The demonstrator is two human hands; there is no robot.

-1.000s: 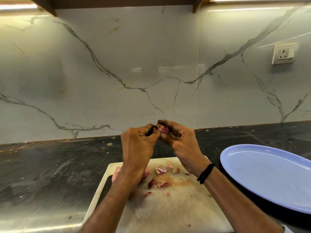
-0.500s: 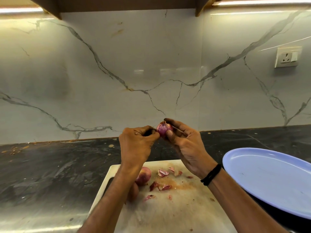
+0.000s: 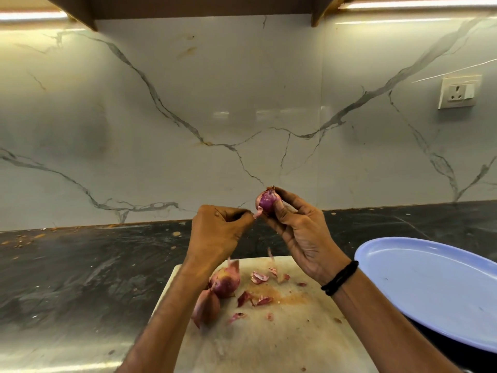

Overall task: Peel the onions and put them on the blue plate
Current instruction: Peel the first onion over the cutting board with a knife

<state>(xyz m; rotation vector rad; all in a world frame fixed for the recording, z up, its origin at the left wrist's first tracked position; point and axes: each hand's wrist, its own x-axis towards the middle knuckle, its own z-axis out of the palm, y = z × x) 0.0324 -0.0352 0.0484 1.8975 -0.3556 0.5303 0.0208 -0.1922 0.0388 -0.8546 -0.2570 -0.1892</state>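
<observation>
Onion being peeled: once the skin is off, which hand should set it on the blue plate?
Right, probably. The right hand grips the onion, and the blue plate lies on that side. The left hand only pinches a strip of skin, farther from the plate.

veined marble wall (image 3: 242,103), dark counter (image 3: 80,265), socket (image 3: 458,92)

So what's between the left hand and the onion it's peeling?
A curl of skin, pinched by the left hand and joined to the onion, in the head view.
</observation>
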